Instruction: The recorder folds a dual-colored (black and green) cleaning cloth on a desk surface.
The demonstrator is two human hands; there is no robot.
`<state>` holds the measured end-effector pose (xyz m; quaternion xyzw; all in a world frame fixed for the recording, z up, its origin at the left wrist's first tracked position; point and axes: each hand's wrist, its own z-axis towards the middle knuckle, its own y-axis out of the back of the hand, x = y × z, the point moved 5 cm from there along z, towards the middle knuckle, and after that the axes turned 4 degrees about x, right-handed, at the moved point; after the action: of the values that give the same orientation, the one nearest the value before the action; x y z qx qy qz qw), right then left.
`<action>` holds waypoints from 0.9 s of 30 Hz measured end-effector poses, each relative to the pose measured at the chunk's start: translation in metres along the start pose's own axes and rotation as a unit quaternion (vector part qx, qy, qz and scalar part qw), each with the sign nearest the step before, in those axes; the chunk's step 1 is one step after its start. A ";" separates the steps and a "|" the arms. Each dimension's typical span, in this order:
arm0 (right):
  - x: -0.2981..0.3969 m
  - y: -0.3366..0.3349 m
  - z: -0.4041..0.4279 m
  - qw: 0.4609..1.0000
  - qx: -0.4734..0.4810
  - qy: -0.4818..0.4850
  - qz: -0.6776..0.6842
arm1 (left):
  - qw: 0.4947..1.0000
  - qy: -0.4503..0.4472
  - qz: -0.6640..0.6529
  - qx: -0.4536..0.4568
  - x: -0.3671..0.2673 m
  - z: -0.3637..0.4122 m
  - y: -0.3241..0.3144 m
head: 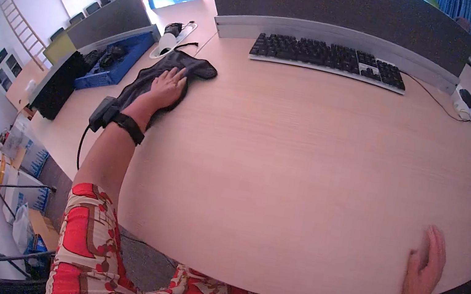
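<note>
My left hand (170, 85) lies palm down on a dark cloth (150, 71) at the left of the desk, its fingers a little spread. A black strap with a black box-shaped device (102, 114) and a cable is at my left wrist. Near the desk's right front edge is my right hand (427, 265), thumb and fingers apart, slightly blurred, with nothing seen in it. The wooden-topped desk (297, 167) spreads between both hands.
A keyboard (329, 60) stands along the grey divider (342, 10). A mouse (466, 98) lies at the back right. Left of the cloth are a blue plastic crate (112, 75) with dark items and a black object (56, 86). A white cup (167, 42) stands behind the cloth.
</note>
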<state>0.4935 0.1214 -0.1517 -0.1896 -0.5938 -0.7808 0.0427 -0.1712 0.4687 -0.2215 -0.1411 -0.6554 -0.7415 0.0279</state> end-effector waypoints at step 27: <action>-0.013 -0.006 -0.004 0.999 -0.029 0.029 -0.014 | 0.983 -0.032 -0.181 0.014 -0.042 -0.259 0.094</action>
<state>0.5025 0.1174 -0.1621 -0.1601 -0.5721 -0.8032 0.0437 -0.1545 0.1958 -0.1673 -0.0432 -0.6808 -0.7203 -0.1254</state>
